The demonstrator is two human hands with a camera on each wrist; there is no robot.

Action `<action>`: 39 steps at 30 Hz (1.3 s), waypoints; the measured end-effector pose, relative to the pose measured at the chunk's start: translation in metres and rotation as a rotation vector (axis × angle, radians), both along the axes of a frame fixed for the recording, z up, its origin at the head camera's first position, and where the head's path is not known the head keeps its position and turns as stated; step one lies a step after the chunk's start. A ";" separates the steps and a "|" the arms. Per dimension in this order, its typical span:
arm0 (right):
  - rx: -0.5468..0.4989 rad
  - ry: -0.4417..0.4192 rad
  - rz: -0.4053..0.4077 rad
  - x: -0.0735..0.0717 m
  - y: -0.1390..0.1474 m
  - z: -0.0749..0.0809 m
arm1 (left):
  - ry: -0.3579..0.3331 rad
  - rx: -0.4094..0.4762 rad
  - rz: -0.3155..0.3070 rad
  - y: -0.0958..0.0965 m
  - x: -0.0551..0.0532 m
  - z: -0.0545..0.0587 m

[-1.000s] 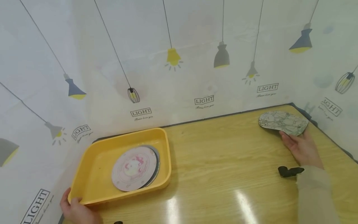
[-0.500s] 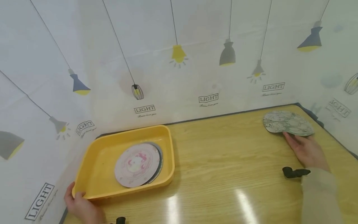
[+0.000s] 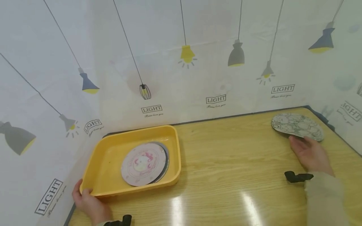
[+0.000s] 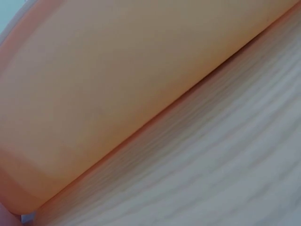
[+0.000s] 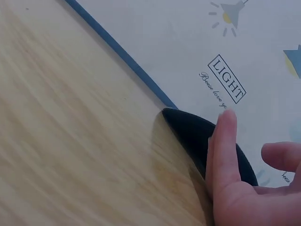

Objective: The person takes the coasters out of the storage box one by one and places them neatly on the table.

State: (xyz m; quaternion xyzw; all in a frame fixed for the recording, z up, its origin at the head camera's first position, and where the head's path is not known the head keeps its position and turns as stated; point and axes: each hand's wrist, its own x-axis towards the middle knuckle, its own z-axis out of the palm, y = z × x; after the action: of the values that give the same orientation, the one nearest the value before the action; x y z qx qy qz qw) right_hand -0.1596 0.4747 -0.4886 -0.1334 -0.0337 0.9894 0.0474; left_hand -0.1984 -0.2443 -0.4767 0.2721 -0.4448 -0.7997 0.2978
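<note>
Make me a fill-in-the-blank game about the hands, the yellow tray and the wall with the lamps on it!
1. The left hand grips the near ____ corner of the yellow tray.
2. The pink-printed disc lies ____ the yellow tray.
3. The right hand touches the ____ underside of the patterned mat.
4. The boxed word on the wall covering is ____.

Missing words: left; inside; black; LIGHT.
</note>
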 end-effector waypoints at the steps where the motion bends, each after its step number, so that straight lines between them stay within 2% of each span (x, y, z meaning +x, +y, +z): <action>1: 0.008 -0.006 0.014 -0.001 -0.004 -0.001 | -0.012 0.003 0.003 -0.002 0.001 -0.001; 7: 0.055 0.011 0.068 -0.003 -0.023 -0.009 | -0.075 -0.018 0.006 -0.010 0.009 -0.010; 12: -0.036 0.059 0.157 0.004 -0.024 -0.016 | -0.122 -0.062 0.000 -0.009 0.018 -0.019; 16: -0.051 0.151 0.279 0.006 -0.022 -0.017 | -0.080 -0.082 -0.008 -0.003 0.014 -0.019; 20: 0.006 0.280 0.377 -0.001 -0.030 -0.006 | -0.013 -0.090 -0.007 0.001 0.004 -0.014; 27: 0.104 0.375 0.431 -0.013 -0.060 0.027 | 0.009 -0.098 -0.009 0.001 0.000 -0.005; 31: 0.292 0.422 0.440 -0.017 -0.090 0.047 | 0.053 -0.093 -0.030 0.000 0.001 -0.003; 39: 0.934 0.422 0.334 -0.023 -0.168 0.081 | 0.056 -0.108 -0.045 -0.004 0.000 0.001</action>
State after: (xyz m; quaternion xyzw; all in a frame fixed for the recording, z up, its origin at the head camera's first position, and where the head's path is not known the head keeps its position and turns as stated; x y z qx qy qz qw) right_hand -0.1824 0.3071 -0.4077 0.1105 -0.4804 0.8686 -0.0507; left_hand -0.1988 -0.2479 -0.4759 0.2232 -0.4850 -0.7881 0.3063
